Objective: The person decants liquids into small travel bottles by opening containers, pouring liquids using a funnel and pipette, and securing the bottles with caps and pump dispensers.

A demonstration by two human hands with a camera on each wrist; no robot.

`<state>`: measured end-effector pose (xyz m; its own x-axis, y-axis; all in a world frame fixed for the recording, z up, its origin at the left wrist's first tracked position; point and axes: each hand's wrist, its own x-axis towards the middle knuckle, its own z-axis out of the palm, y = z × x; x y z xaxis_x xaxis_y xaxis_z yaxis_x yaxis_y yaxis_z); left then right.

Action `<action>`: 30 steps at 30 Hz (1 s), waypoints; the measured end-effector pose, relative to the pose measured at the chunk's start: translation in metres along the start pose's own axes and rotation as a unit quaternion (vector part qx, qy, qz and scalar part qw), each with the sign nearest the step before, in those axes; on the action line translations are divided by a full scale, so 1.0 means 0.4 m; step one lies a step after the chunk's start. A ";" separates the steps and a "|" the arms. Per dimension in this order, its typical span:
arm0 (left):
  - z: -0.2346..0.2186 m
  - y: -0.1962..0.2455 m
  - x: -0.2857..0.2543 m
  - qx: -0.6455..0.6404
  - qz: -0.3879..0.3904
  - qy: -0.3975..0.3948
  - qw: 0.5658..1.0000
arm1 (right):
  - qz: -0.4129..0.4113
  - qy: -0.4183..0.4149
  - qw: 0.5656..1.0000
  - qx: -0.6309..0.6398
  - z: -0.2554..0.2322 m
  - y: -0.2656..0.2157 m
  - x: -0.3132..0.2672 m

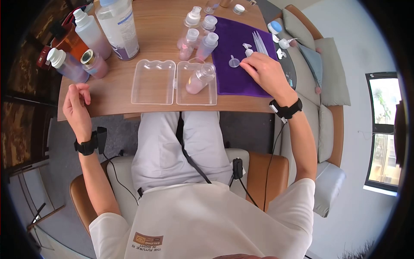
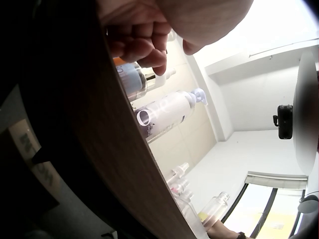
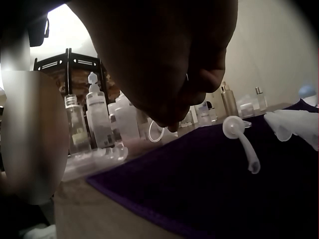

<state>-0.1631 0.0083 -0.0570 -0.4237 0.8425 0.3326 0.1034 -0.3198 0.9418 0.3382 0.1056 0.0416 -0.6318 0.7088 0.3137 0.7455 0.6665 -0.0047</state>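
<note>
Purple cloth [image 1: 235,84] lies under my right hand [image 1: 269,77], fingertips pinching the funnel [image 1: 234,63] to its left; my left hand [image 1: 78,103] curls loosely by the table [image 1: 110,97].

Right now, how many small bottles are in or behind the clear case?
5: labelled bottle in the case's right half; behind it, near left bottle, near right bottle, far left bottle, far right bottle. Others may be hidden.

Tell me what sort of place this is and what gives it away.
Probably a living room or lounge: a sofa with cushions stands by the wall near a window, and the wooden table holds plastic bottles.
</note>
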 end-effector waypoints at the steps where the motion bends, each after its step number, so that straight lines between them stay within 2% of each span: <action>1: 0.000 -0.001 0.000 -0.001 0.001 0.001 1.000 | 0.008 -0.011 1.000 -0.005 0.001 0.003 -0.002; 5: 0.002 0.007 -0.002 0.008 0.002 0.002 1.000 | 0.030 0.015 0.999 0.012 -0.004 0.032 0.003; 9: 0.001 0.005 0.000 0.008 0.007 -0.004 1.000 | 0.182 0.007 0.982 0.040 -0.029 0.063 0.023; 15: -0.001 0.005 0.000 0.023 0.006 -0.009 1.000 | 0.280 -0.050 0.954 0.091 0.022 0.114 0.048; 18: 0.003 0.014 -0.002 0.033 0.011 -0.013 0.999 | 0.277 -0.064 0.956 0.075 0.037 0.121 0.052; 21: 0.011 0.026 -0.006 0.035 0.011 -0.021 0.999 | 0.269 -0.045 0.957 0.097 0.044 0.129 0.045; 24: 0.006 0.019 -0.002 0.039 0.009 -0.034 0.999 | 0.252 0.024 0.958 0.138 0.016 0.130 0.035; 28: 0.015 0.035 -0.010 0.076 0.011 -0.067 0.995 | 0.234 0.091 0.929 0.270 -0.048 0.116 0.029; 29: 0.031 0.048 -0.025 0.069 -0.009 -0.074 0.995 | 0.231 0.103 0.922 0.292 -0.064 0.112 0.028; 30: 0.051 0.065 -0.038 0.090 0.039 -0.110 0.989 | 0.228 0.115 0.915 0.313 -0.081 0.109 0.027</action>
<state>-0.1354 -0.0040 -0.0367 -0.2041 0.8989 0.3877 0.2947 -0.3212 0.9000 0.3709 0.1348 0.0753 -0.1696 0.9268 0.3352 0.6072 0.3662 -0.7052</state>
